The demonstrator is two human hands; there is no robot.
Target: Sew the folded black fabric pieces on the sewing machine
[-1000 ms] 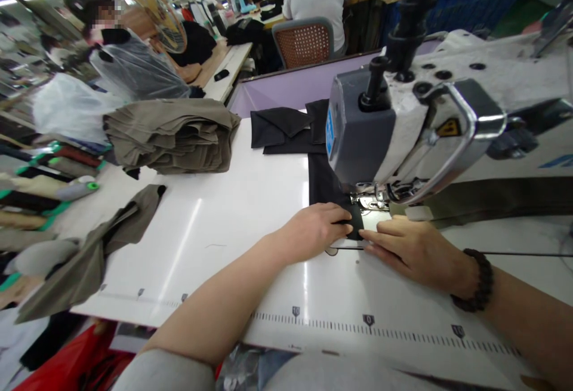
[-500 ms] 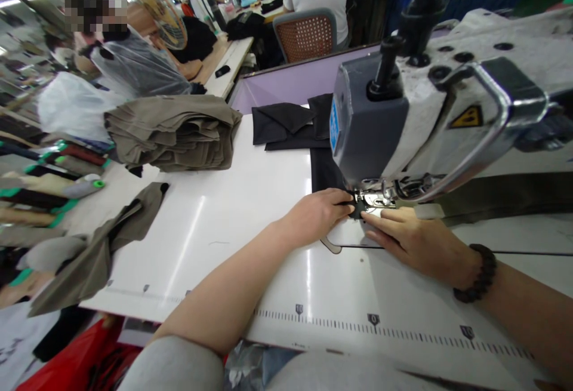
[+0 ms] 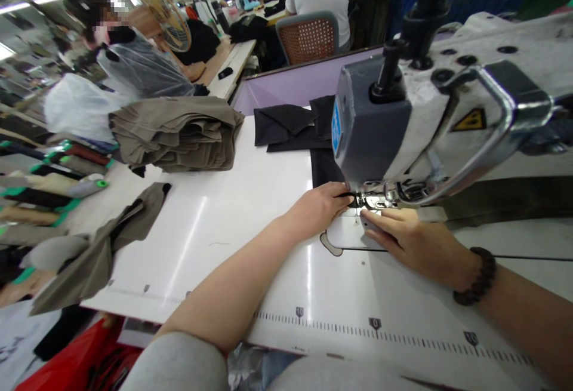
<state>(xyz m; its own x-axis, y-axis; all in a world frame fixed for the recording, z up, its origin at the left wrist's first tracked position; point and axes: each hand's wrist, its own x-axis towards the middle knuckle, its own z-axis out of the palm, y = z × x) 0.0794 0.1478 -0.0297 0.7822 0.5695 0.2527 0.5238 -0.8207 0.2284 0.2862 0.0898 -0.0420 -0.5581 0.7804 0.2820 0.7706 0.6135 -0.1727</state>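
My left hand point(image 3: 319, 207) is at the left of the sewing machine's presser foot point(image 3: 366, 200), fingertips pinched on a small edge of black fabric point(image 3: 324, 169). The rest of that fabric stretches away behind the hand, partly hidden by the grey machine head point(image 3: 373, 122). On the other side of the foot, my right hand point(image 3: 409, 233) lies with fingers stretched out over the metal needle plate point(image 3: 351, 230). Nothing shows in its grasp. The needle itself is too small to make out.
Folded black pieces point(image 3: 286, 125) lie behind the machine head. A stack of brown-grey fabric point(image 3: 179, 134) sits at the left, near a loose brown-grey piece point(image 3: 107, 248) and thread cones point(image 3: 45, 200). A dark strip point(image 3: 505, 200) lies under the machine arm. Other people work beyond.
The dark fabric that lay between my fingertips in front of the foot has shifted back, baring the needle plate there. My left fingers have moved slightly away from me; my right hand has barely moved.
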